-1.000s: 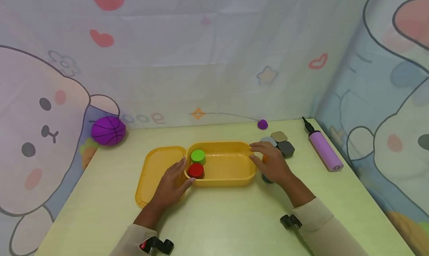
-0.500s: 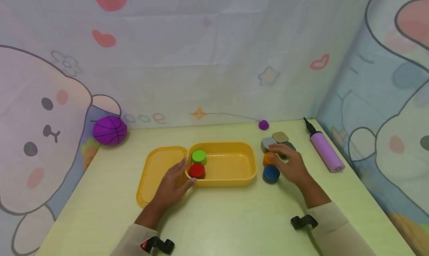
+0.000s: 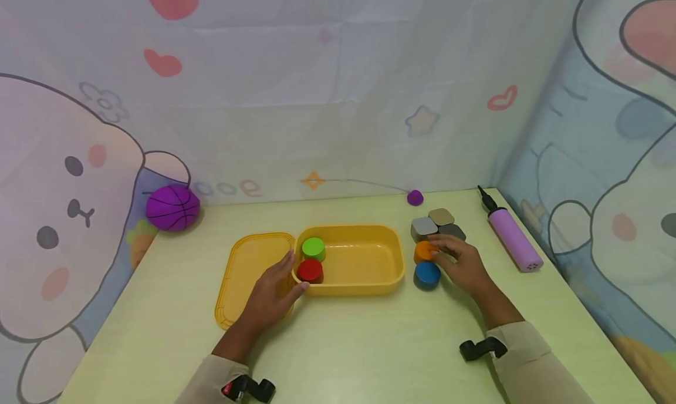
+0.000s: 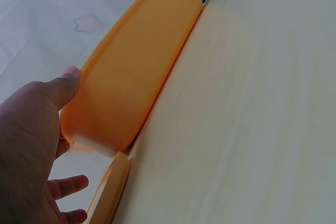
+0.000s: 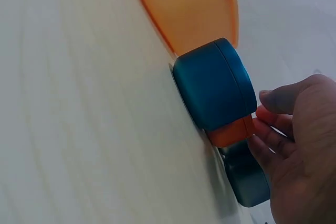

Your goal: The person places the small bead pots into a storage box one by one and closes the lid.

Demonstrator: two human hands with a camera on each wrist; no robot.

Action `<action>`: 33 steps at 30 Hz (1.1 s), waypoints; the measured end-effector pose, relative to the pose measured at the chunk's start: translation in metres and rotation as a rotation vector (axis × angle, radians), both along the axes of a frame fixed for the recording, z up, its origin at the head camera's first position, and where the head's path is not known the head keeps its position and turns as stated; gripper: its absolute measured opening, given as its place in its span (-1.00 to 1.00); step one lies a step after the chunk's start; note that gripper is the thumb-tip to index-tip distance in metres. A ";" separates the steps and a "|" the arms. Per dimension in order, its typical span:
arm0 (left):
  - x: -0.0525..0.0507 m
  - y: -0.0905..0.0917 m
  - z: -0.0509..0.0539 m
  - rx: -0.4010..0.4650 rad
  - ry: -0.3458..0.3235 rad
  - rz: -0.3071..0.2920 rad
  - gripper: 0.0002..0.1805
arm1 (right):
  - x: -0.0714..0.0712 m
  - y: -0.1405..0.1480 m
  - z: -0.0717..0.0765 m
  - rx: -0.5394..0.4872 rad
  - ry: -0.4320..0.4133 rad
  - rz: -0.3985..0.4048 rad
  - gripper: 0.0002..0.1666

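1. Two hands are at work over the table (image 3: 359, 351): the left hand (image 3: 269, 292) at the left end of the yellow box (image 3: 359, 289), the right hand (image 3: 465, 269) at the orange pot (image 3: 424, 252).
2. Left hand: fingers spread, thumb touching the box rim at its near left corner. It grips nothing tightly; its purpose appears to be steadying.
3. Right hand: fingers part-curled at the right and far side of the orange pot, a small gap between thumb and forefinger. Whether the pinch is firm cannot be told; the hand hides part of the contact.
4. The orange pot stands on the table, just right of the box, between the blue pot (image 3: 426, 275) on its near side and the light grey block (image 3: 423, 228) on its far side. A dark grey block (image 3: 453, 231), partly covered by the hand, and a tan block (image 3: 441, 216) lie beyond.
5. Box contents: green pot (image 3: 314, 249) and red pot (image 3: 310, 270), both at the left end. The lid (image 3: 243, 275) lies flat to the left.
6. Step in hand, as judged — taking hold of the orange pot.
7. Next move, as judged, calls for a secure pinch and a straight lift — the close neighbours could be knocked.
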State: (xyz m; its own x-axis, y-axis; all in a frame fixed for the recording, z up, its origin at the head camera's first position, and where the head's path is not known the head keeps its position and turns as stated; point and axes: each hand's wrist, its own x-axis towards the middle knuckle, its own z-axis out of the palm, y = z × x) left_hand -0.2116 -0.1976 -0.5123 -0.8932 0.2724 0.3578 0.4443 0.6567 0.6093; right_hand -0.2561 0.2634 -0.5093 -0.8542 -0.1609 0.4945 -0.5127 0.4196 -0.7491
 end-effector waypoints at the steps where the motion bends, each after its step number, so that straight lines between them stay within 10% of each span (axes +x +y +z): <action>1: 0.000 0.000 0.000 0.002 -0.006 0.000 -0.14 | 0.000 0.000 -0.001 0.003 -0.002 -0.003 -0.76; 33: -0.001 0.000 -0.001 -0.007 -0.034 0.009 -0.12 | 0.001 0.007 -0.005 0.036 -0.194 0.056 -0.65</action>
State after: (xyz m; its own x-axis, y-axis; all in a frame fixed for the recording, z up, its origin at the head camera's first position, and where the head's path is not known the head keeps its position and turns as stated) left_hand -0.2125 -0.1980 -0.5133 -0.9072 0.2670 0.3250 0.4175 0.6648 0.6195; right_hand -0.2554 0.2702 -0.5141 -0.9223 -0.2249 0.3143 -0.3829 0.4226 -0.8214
